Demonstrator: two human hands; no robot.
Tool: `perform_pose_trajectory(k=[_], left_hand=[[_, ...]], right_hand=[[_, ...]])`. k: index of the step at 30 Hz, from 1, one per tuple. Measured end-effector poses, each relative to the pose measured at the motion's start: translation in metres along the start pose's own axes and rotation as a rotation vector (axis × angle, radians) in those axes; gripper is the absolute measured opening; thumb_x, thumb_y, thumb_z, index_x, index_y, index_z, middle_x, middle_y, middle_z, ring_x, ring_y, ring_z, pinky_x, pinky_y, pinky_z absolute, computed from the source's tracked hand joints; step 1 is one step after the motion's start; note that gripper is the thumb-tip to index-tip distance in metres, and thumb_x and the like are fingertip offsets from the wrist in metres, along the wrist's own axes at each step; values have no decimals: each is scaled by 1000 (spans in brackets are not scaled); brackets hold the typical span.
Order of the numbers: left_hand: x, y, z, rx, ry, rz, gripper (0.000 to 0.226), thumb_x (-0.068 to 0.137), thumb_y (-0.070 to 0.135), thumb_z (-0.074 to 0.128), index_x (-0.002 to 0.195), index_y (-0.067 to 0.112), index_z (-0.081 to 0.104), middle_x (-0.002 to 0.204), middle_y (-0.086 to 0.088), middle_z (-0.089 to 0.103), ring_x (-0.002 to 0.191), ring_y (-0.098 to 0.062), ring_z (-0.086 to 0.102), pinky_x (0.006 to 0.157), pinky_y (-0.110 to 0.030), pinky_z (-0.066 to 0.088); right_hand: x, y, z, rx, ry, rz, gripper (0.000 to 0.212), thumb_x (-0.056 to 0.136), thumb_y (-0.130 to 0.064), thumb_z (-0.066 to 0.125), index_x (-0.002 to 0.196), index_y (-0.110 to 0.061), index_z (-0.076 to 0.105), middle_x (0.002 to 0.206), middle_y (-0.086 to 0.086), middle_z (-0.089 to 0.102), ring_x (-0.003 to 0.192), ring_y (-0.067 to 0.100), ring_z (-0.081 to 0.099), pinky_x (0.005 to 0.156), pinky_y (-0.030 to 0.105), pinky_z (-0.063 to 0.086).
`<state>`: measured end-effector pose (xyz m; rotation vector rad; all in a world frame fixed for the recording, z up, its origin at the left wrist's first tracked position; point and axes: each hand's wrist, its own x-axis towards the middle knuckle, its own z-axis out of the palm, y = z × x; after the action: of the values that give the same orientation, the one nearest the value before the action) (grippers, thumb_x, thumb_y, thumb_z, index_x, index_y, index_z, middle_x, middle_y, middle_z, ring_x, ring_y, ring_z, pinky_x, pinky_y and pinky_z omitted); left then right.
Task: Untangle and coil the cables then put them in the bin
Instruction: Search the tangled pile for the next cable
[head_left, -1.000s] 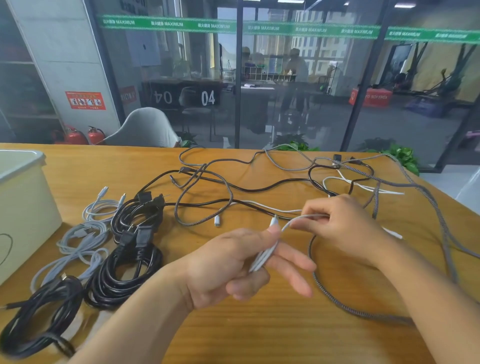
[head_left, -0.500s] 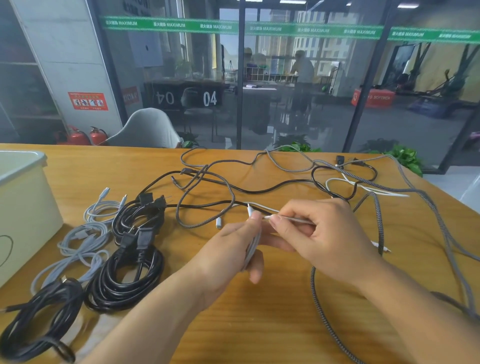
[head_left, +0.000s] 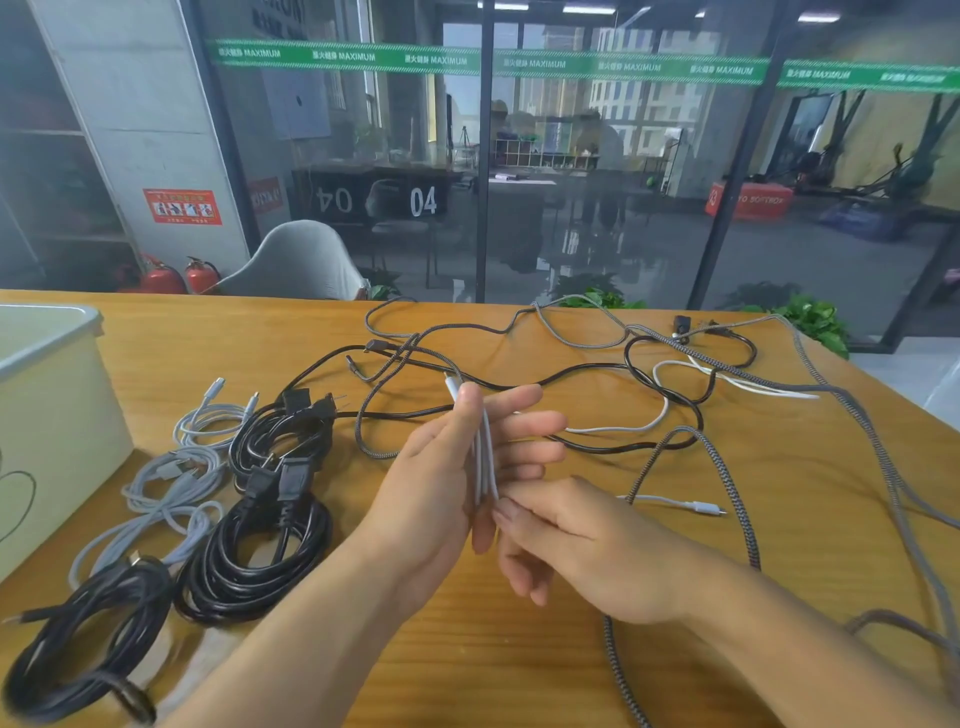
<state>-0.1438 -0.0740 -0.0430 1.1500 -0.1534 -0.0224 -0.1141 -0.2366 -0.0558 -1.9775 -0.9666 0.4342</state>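
white cable runs in several strands down the middle of the frame, across the palm of the left hand. the left thumb presses the strands near the plug end at the top, and the other fingers are spread out straight to the right. the right hand, just below and right of it, pinches the lower bend of the strands between thumb and fingertips. the rest of the white cable trails right over the wooden bench to a loose plug.

behind the hands, in the centre and right of the frame, black, grey braided and white cables lie tangled on the bench. at the left, coiled black cables and coiled grey cables lie side by side, with another black coil at the lower left. a pale bin stands at the left edge, beside the grey coils.
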Motion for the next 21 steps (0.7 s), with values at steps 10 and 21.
perform_pose_trajectory(k=[10, 21], left_hand=[[-3, 12, -3, -98, -117, -63, 49, 103, 42, 43, 95, 6, 76, 45, 8, 25, 35, -3, 18, 41, -22, 14], [-3, 12, -12, 184, -395, -266, 52, 106, 42, 39, 94, 8, 77, 46, 9, 26, 36, -3, 19, 44, -23, 15]], right_hand=[[4, 8, -16, -179, -133, 100, 55, 101, -63, 42, 80, -21, 69, 65, -1, 46, 61, 14, 44, 63, 31, 37], [-2, 44, -68, -434, 506, 98, 38, 82, -69, 65, 78, -31, 72, 57, -6, 52, 58, 10, 46, 59, 35, 39]])
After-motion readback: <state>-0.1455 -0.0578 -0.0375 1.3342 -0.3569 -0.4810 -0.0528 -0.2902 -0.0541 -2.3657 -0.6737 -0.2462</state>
